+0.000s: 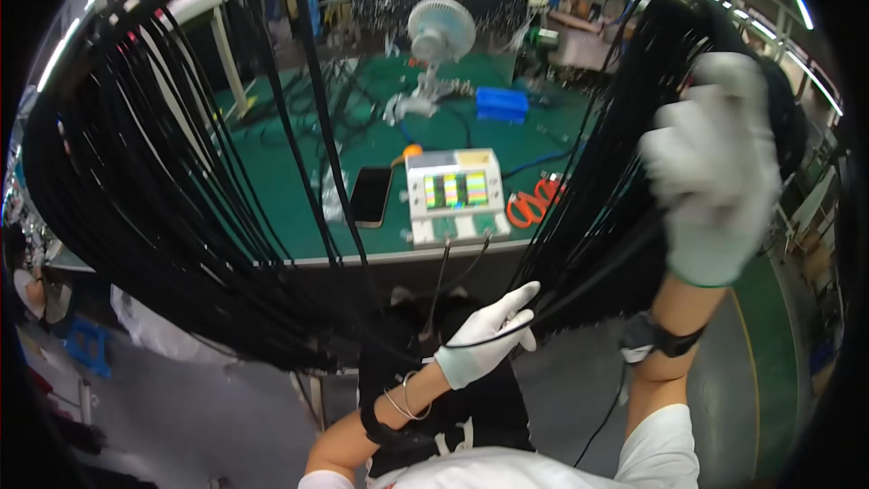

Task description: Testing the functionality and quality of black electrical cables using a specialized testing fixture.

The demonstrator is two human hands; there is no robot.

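White gloves (484,337) with a green-edged right cuff (704,279), thin silver bangles (406,401), black forearm straps (683,341), white sleeves (663,453)

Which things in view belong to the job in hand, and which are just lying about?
Likely in the job:
black cables, one crossing the left hand, others near the right hand
lit-screen box

Apparently lying about:
phone
fan
blue bin

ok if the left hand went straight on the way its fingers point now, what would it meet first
Probably the black cables hanging on the right: the left hand points up and rightward toward their lower part, though depth is hard to judge from one view.
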